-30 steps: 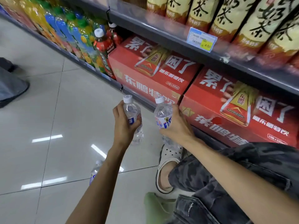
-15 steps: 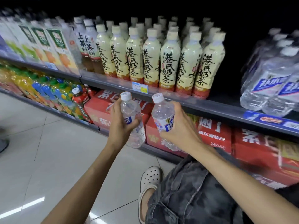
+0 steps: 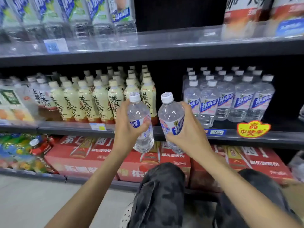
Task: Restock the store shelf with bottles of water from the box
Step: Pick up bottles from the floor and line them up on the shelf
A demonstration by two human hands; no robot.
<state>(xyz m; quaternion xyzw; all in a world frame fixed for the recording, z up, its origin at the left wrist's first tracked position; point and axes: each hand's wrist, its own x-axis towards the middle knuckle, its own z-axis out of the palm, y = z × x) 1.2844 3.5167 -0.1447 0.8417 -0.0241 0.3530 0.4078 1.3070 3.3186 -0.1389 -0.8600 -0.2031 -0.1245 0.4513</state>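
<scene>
My left hand (image 3: 126,127) grips a clear water bottle (image 3: 139,112) with a white cap and a blue label, held upright. My right hand (image 3: 190,129) grips a second water bottle (image 3: 171,114) of the same kind, tilted slightly left. Both bottles hover in front of the middle shelf (image 3: 181,134), level with its front edge. To the right on that shelf stand rows of matching water bottles (image 3: 230,99). A dark gap (image 3: 169,79) separates them from the cream milk-tea bottles (image 3: 102,97) on the left. The box is not in view.
Red drink cartons (image 3: 92,155) fill the bottom shelf, with colourful bottles (image 3: 21,152) left of them. The upper shelf (image 3: 148,46) carries clear bottles and a dark gap. My knees in dark camouflage trousers (image 3: 161,191) sit close to the shelf. A yellow promo tag (image 3: 253,129) hangs on the shelf edge.
My view has risen from the floor and bottom shelf to the middle shelf. Both hands have lifted their bottles up and to the right, toward the row of water bottles.
</scene>
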